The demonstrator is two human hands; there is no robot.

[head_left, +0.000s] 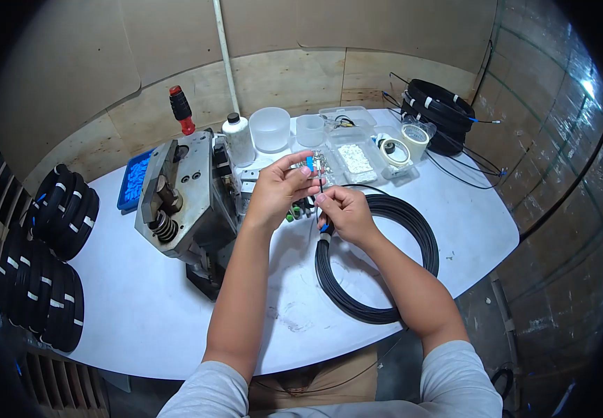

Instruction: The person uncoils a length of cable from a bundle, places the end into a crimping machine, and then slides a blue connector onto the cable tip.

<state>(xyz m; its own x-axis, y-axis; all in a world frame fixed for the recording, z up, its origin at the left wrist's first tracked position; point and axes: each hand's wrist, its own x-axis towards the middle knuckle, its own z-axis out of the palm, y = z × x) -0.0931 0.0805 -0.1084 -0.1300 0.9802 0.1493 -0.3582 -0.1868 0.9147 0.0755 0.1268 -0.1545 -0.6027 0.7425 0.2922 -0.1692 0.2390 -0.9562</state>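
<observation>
My left hand [280,191] is closed, its thumb and fingers pinching a small blue connector [310,163] at the end of a thin black cable. Just below it, my right hand [346,214] grips the black cable [321,187] between thumb and fingers. Another blue piece shows partly under the right hand. A large coil of black cable [329,285] lies flat on the white table [287,348], beneath my right hand and forearm, bound with white tape near the hand.
A metal press [197,174] stands left, with a red-and-black handle [181,110]. Behind it sits a blue tray [134,182] of small blue parts. A bottle [238,143], clear containers [270,129], white parts [355,159] and tape rolls [395,152] line the back. Cable coils [437,115] stand at both sides.
</observation>
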